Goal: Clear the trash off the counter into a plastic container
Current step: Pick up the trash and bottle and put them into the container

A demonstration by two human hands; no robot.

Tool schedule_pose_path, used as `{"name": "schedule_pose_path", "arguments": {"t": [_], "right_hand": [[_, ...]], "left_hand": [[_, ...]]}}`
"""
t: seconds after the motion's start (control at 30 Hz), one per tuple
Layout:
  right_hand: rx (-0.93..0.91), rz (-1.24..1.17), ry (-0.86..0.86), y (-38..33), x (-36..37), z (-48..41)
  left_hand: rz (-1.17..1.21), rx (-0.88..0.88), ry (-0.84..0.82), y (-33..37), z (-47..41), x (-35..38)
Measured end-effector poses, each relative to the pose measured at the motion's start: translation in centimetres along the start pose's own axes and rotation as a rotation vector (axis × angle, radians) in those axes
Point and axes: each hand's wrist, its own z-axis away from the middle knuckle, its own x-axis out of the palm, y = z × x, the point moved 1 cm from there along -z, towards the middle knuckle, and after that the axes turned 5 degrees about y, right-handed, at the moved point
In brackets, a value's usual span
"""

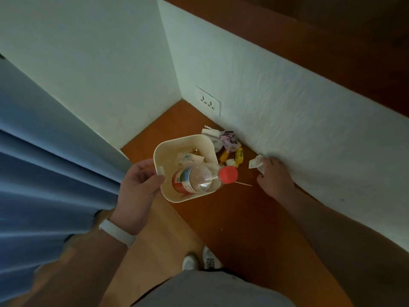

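Note:
My left hand [138, 187] grips the rim of a cream plastic container [168, 147], held over the brown counter [232, 209]. Inside it lie a clear bottle [194, 180] with a red cap [228, 175] sticking over the rim, and some crumpled wrappers [187, 157]. My right hand [274, 176] is down on the counter by the wall, its fingers pinching a crumpled white paper [255, 162]. Beyond the container lie yellow wrappers [239, 156], a pink and white packet [229, 140], torn white paper [209, 130], a small white wad [230, 161] and a thin stick [243, 184].
The counter runs into a corner between white walls, with a wall socket [208, 100] above the far end. A blue curtain [44, 173] hangs on the left. Below the counter's edge I see the light floor and my shoes [201, 261].

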Motion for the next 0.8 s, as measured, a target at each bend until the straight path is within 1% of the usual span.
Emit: {"name": "schedule_pose_path", "arguments": {"t": [0.2, 0.3, 0.37, 0.47, 0.57, 0.63, 0.8], "right_hand": [[0.019, -0.045, 0.030, 0.4, 1.7, -0.2], [0.021, -0.084, 0.008, 0.7, 1.8, 0.4], [0.059, -0.109, -0.008, 0.8, 1.8, 1.1], [0.093, -0.145, 0.004, 0.5, 0.9, 2.2], [0.062, -0.196, 0.039, -1.1, -1.2, 3.0], [0.030, -0.283, 0.078, -3.1, -3.2, 3.6], [-0.033, -0.608, 0.182, -8.8, -10.0, 4.4]], "left_hand": [[0.002, -0.020, 0.027, -0.4, 0.7, 0.1], [-0.006, -0.023, 0.026, -0.5, 0.9, 0.2], [-0.005, -0.025, 0.025, -0.4, 1.2, 0.1], [-0.009, -0.035, 0.031, -0.5, 1.4, -0.1], [-0.003, -0.048, 0.034, -0.6, 1.4, -0.3], [-0.003, -0.054, 0.033, -0.6, 1.3, -0.3], [-0.014, -0.060, -0.002, -0.1, 1.2, -0.2]]}}
